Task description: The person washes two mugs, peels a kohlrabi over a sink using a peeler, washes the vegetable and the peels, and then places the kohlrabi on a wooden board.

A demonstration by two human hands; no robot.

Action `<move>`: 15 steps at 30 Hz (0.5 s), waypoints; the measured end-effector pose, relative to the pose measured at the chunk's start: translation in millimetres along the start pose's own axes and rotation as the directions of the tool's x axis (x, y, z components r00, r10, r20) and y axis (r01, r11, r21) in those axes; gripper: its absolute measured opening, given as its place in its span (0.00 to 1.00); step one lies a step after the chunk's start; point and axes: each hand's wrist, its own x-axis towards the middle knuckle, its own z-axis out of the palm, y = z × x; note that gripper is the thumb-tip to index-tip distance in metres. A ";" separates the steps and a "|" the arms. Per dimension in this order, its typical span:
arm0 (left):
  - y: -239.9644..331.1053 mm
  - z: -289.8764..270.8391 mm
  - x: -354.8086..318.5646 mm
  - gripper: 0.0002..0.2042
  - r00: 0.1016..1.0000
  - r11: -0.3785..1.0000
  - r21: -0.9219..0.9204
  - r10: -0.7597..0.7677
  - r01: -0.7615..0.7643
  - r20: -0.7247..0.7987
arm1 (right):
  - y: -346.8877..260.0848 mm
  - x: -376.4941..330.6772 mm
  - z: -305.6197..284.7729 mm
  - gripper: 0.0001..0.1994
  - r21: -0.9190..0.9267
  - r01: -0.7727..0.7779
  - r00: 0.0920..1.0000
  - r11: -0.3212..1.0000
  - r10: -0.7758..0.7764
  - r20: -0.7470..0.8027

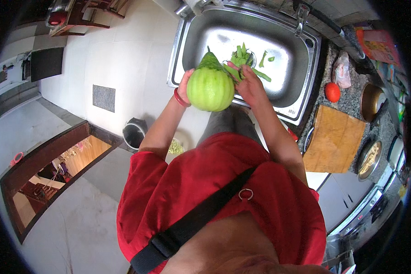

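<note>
A large gourd [211, 89] is held up at the near left edge of the steel sink [285, 61]. Its near, round part is peeled pale green; dark green skin remains toward the stem end. My left hand [184, 85] grips its left side, a red bangle at the wrist. My right hand [251, 86] is at the gourd's right side with bent fingers; a thin dark thing shows by the fingertips, too small to name. Strips of green peel [242, 56] lie in the sink beyond my right hand, around the drain.
A tap [301, 19] stands at the sink's far right corner. On the counter to the right are a tomato [332, 92], a plastic bag [341, 69], a wooden cutting board [334, 139] and a metal bowl of pale pieces [370, 160]. A dark bin [134, 133] stands on the floor at left.
</note>
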 end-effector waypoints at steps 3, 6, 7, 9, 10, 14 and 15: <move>-6.5 -15.2 1.0 0.28 0.998 0.998 0.013 -0.055 0.055 -0.029 | 10.4 27.1 -0.5 0.13 -0.189 -0.024 0.999 0.982 0.029 0.024; -13.1 -12.1 -4.5 0.30 0.986 0.996 0.042 -0.066 0.073 -0.154 | 16.6 39.2 -0.9 0.12 -0.196 -0.121 0.983 0.973 0.145 0.112; -13.7 -7.3 -7.3 0.31 0.981 0.995 0.072 -0.053 0.068 -0.189 | 20.6 40.4 -1.4 0.12 -0.176 -0.132 0.985 0.976 0.148 0.084; -17.3 5.1 -13.5 0.32 0.970 0.992 0.127 0.018 0.014 -0.244 | 26.7 38.4 -3.7 0.11 -0.143 -0.134 0.991 0.981 0.135 -0.007; -22.1 18.8 -17.9 0.32 0.962 0.988 0.151 0.073 -0.033 -0.265 | 25.0 39.2 -5.9 0.10 -0.152 -0.118 0.993 0.981 0.118 -0.009; -31.2 30.1 -32.2 0.34 0.944 0.977 0.209 0.101 -0.035 -0.315 | 22.0 49.2 -7.8 0.07 -0.176 -0.047 0.992 0.983 0.026 -0.123; -33.4 26.8 -33.8 0.35 0.929 0.933 0.357 0.174 -0.049 -0.327 | 22.7 52.0 -10.1 0.07 -0.183 -0.036 0.992 0.982 0.013 -0.124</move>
